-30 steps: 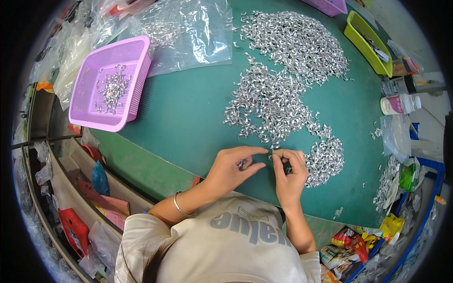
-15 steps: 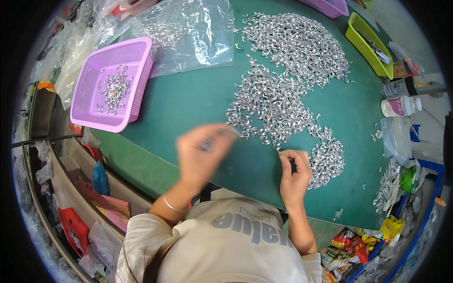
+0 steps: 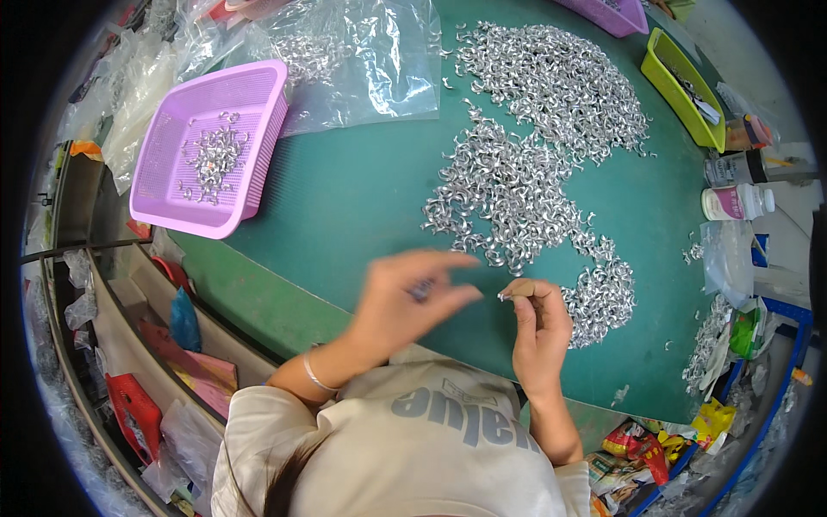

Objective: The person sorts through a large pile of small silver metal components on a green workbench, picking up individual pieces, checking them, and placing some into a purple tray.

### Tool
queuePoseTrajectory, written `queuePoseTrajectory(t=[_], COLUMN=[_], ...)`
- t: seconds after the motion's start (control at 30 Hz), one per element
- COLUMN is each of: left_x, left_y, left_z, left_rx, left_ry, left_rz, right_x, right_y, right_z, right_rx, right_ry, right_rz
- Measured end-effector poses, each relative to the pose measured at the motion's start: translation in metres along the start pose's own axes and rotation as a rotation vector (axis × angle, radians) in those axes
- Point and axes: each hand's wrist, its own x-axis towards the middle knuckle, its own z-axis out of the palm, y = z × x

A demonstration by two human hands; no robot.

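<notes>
The left hand [image 3: 405, 297] hangs blurred over the green desk [image 3: 345, 198], just at 9 o'clock of the right hand [image 3: 538, 323]. Its thumb and forefinger are pinched together on something small and dark; the blur hides what it is, though the other fingers are spread loose. A thin bangle [image 3: 314, 375] circles that wrist.

The right hand is closed, fingertips bunched upward, gripping a small silver metal piece [image 3: 508, 293] that pokes out toward 9 o'clock. The two hands are near each other but apart.

At 12 o'clock of the hands lies a big heap of shiny metal pieces [image 3: 517, 185], trailing down into a smaller cluster [image 3: 603, 297] just at 3 o'clock of the right hand. A denser heap [image 3: 556, 86] spreads farther off at 12 o'clock.

At 10 o'clock, well apart, a purple basket [image 3: 168, 194] sits at the desk edge with a few metal pieces inside. A clear plastic bag [image 3: 370, 60] lies just beside it at 12 o'clock of the left hand. A lime-green tray [image 3: 680, 95] stands at 2 o'clock, and two white bottles [image 3: 736, 202] lie near it at the desk's rim.
</notes>
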Motion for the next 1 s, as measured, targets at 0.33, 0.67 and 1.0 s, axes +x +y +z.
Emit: queuePoseTrajectory(t=[0.33, 0.67, 1.0], left_x=[-0.009, -0.008, -0.009], left_y=[-0.007, -0.001, -0.001], left_z=[0.033, 0.030, 0.030], left_rx=[-0.332, -0.639, -0.710], left_ry=[-0.104, -0.249, -0.314], left_rz=[-0.056, -0.315, -0.385], right_x=[-0.008, -0.013, -0.010], right_y=[-0.024, -0.026, -0.034], right_z=[-0.005, -0.013, -0.013], right_rx=[0.182, 0.274, -0.021], right_ry=[0.034, 0.018, 0.072], right_rz=[0.059, 0.046, -0.208])
